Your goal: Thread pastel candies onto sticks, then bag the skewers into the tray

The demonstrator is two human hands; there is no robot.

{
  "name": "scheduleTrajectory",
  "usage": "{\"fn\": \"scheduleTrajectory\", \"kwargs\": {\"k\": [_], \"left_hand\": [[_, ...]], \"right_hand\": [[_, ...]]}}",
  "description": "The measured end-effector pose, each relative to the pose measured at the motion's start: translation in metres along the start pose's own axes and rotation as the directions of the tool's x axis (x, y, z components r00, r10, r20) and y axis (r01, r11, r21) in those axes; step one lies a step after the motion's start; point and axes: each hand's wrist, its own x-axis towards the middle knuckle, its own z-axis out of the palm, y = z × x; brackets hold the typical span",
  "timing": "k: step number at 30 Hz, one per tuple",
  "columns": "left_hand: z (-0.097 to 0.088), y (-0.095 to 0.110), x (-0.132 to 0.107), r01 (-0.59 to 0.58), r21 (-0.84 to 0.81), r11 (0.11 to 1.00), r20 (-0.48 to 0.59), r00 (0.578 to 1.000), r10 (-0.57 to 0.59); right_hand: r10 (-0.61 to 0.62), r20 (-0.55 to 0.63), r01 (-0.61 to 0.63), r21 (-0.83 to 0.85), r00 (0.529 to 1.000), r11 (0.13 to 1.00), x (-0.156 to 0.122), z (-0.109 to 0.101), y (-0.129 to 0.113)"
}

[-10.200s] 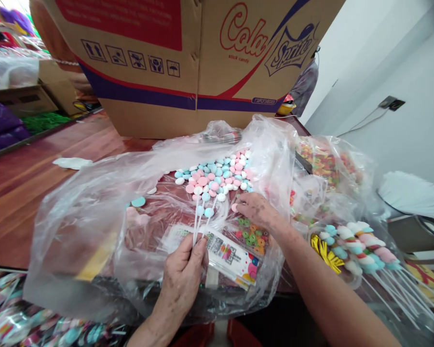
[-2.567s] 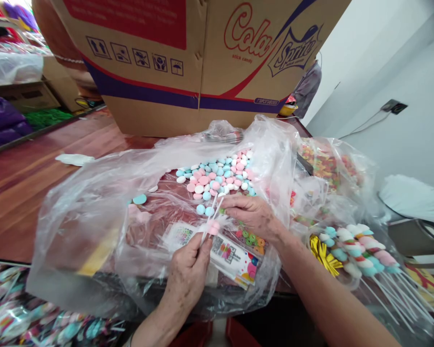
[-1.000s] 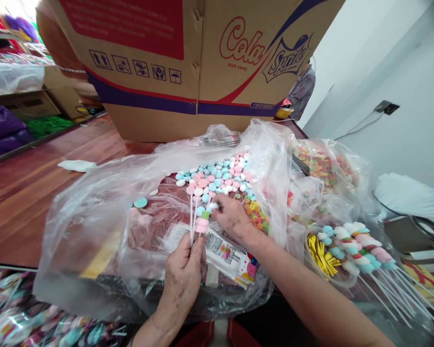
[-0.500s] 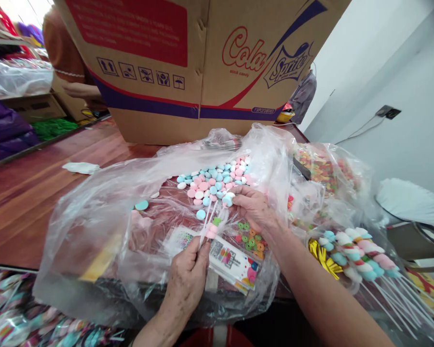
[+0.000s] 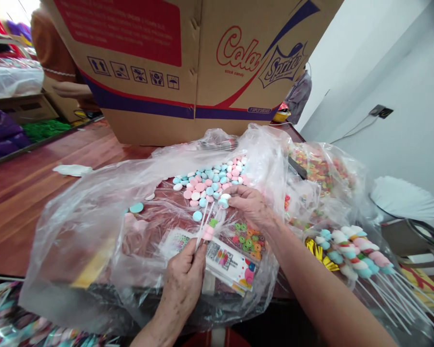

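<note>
My left hand [image 5: 184, 284] is closed round a few thin white sticks [image 5: 206, 217], one carrying a pink and a green sweet. My right hand [image 5: 251, 205] pinches a pale blue and white sweet [image 5: 224, 200] at the tip of a stick. Both hands work over a big clear plastic bag [image 5: 94, 212] spread on the table. A heap of pink, blue and white round sweets [image 5: 210, 180] lies just beyond my fingers. Coloured ring sweets [image 5: 248, 236] and a printed label packet [image 5: 224, 258] lie under my right wrist.
A large Cola Sprite cardboard box [image 5: 188, 62] stands upright behind the bag. Finished candy skewers [image 5: 354, 250] with a gold tie lie at the right, near another bag of sweets [image 5: 321, 168]. The wooden table [image 5: 29, 188] stretches left. A person's arm [image 5: 61, 86] shows far left.
My right hand has picked sweets from the heap and brought them to the sticks; a pink and a green sweet now sit on a stick. The left hand kept its hold.
</note>
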Motion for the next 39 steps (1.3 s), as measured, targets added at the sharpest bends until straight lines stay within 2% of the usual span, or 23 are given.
{"fn": "scheduleTrajectory", "kwargs": {"k": [4, 7, 10, 15, 18, 22, 24, 27, 29, 31, 33, 36, 38, 39], "left_hand": [[0.000, -0.003, 0.001, -0.003, -0.016, 1.000, -0.001, 1.000, 0.003], [0.001, -0.006, 0.001, 0.002, -0.027, 1.000, 0.006, 1.000, -0.002], [0.001, -0.008, 0.002, 0.000, -0.042, 0.999, 0.010, 1.000, 0.000], [0.002, -0.013, 0.000, 0.009, -0.098, 0.995, 0.026, 1.000, -0.006], [0.002, -0.012, 0.000, 0.006, -0.076, 0.997, -0.002, 1.000, -0.006], [0.002, -0.009, -0.001, -0.010, -0.035, 0.999, -0.025, 1.000, 0.009], [0.002, -0.010, -0.001, -0.011, -0.032, 0.999, -0.030, 1.000, 0.010], [0.002, -0.013, -0.001, 0.006, -0.054, 0.999, -0.031, 0.999, -0.007], [0.003, -0.014, -0.001, 0.010, -0.070, 0.997, -0.042, 0.999, -0.013], [0.004, -0.015, 0.000, 0.009, -0.079, 0.997, -0.054, 0.998, -0.013], [0.004, -0.014, 0.000, 0.016, -0.081, 0.997, -0.060, 0.998, -0.021], [0.004, -0.013, 0.001, 0.036, -0.090, 0.995, -0.070, 0.997, -0.042], [0.004, -0.013, 0.001, 0.041, -0.102, 0.994, -0.078, 0.996, -0.050], [0.004, -0.014, 0.000, 0.041, -0.106, 0.994, -0.081, 0.995, -0.050]], "right_hand": [[-0.025, 0.041, 0.028, -0.067, 0.999, 0.997, -0.003, 0.000, -0.001], [-0.091, 0.071, 0.103, -0.191, 0.993, 0.976, -0.005, 0.000, 0.001], [-0.133, 0.085, 0.154, -0.328, 0.988, 0.932, -0.007, 0.000, 0.002], [-0.118, 0.121, 0.164, -0.525, 0.986, 0.835, -0.013, 0.002, 0.003], [-0.145, 0.103, 0.178, -0.583, 0.984, 0.793, -0.018, 0.006, 0.006], [-0.252, 0.088, 0.251, -0.624, 0.964, 0.740, -0.024, 0.013, 0.014], [-0.339, 0.150, 0.350, -0.651, 0.929, 0.674, -0.026, 0.015, 0.019], [-0.437, 0.282, 0.497, -0.692, 0.854, 0.524, -0.027, 0.017, 0.027], [-0.442, 0.352, 0.541, -0.719, 0.825, 0.437, -0.029, 0.019, 0.032], [-0.425, 0.391, 0.553, -0.741, 0.817, 0.381, -0.033, 0.022, 0.037], [-0.403, 0.406, 0.550, -0.753, 0.820, 0.362, -0.037, 0.026, 0.039], [-0.335, 0.430, 0.538, -0.751, 0.839, 0.384, -0.040, 0.026, 0.028], [-0.252, 0.373, 0.446, -0.811, 0.893, 0.378, -0.040, 0.018, 0.013], [-0.201, 0.312, 0.363, -0.873, 0.929, 0.325, -0.038, 0.012, 0.004]]}}
